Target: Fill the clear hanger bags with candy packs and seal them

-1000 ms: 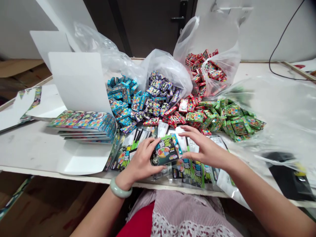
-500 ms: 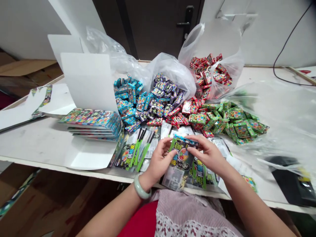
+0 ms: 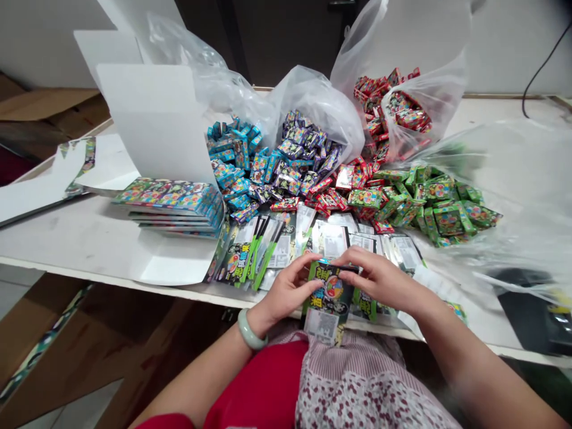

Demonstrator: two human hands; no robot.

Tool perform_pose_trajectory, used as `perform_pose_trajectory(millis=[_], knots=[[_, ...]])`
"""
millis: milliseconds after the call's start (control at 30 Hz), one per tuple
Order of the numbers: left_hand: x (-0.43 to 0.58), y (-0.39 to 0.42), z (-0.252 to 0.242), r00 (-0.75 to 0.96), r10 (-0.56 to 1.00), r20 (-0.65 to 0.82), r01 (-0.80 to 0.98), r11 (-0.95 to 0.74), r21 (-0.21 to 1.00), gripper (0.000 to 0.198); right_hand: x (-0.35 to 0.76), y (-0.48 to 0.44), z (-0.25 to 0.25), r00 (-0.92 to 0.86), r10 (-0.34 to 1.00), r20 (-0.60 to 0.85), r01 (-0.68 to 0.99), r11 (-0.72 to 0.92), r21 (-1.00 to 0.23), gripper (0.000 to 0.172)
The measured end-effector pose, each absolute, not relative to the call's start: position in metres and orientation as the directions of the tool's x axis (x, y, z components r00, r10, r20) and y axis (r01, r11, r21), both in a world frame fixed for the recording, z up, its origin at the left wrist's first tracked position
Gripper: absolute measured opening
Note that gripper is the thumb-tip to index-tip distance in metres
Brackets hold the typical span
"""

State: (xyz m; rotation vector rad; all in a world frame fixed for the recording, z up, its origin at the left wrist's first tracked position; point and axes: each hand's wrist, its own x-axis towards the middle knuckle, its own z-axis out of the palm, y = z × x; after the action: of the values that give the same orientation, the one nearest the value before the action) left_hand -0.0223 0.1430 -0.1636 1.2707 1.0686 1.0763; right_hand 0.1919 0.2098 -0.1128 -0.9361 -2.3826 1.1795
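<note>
Between my two hands is a dark printed packet (image 3: 328, 301) with a green edge and colourful lettering. My left hand (image 3: 292, 289) grips its left side, thumb on the front. My right hand (image 3: 373, 277) pinches its top right, fingers bent over the upper edge. A little blue shows at the packet's mouth, mostly hidden by the fingers. Flat printed packets (image 3: 243, 253) lie on the table just beyond. Behind them are heaps of small boxes: blue boxes (image 3: 236, 158), purple boxes (image 3: 308, 149), red boxes (image 3: 388, 113) and green boxes (image 3: 447, 205).
At left an open white carton (image 3: 156, 119) holds stacked colourful strips (image 3: 172, 199). Clear plastic bags (image 3: 317, 89) stand around the heaps. A black object (image 3: 531, 310) sits at the right under plastic. The white table (image 3: 67, 238) has its front edge close to my body.
The packet has come lower and nearer my body, held by both hands. The blue at its top shows less now. My view has tilted down.
</note>
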Motion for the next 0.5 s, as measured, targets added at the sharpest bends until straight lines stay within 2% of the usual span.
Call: perform_pose_trajectory(millis=[67,133,233,300,400,500], knots=[[-0.026,0.144,-0.16,0.194,0.981,0.013,0.008,-0.015,1.0,0.037,0.189,0.206,-0.117,-0.729,0.684,0.012,0.411,0.452,-0.792,0.019],[-0.029,0.145,-0.156,0.188,0.982,0.02,0.021,-0.024,0.999,0.037,0.185,0.199,-0.125,-0.667,0.742,0.073,0.405,0.442,-0.8,0.022],[-0.033,0.146,-0.156,0.16,0.987,0.015,0.014,-0.018,1.0,0.04,0.179,0.184,-0.142,-0.382,0.898,0.218,0.317,0.349,-0.882,0.039],[-0.035,0.145,-0.161,0.146,0.989,0.014,0.0,-0.014,1.0,0.041,0.175,0.175,-0.153,-0.183,0.96,0.21,0.196,0.245,-0.949,0.047],[-0.036,0.145,-0.167,0.128,0.991,0.049,-0.04,-0.044,0.998,0.041,0.168,0.166,-0.164,-0.08,0.989,0.123,0.111,0.131,-0.985,0.034],[-0.036,0.148,-0.164,0.071,0.99,0.122,-0.042,-0.12,0.992,0.031,0.164,0.164,-0.165,-0.069,0.991,0.114,0.173,0.125,-0.977,0.023]])
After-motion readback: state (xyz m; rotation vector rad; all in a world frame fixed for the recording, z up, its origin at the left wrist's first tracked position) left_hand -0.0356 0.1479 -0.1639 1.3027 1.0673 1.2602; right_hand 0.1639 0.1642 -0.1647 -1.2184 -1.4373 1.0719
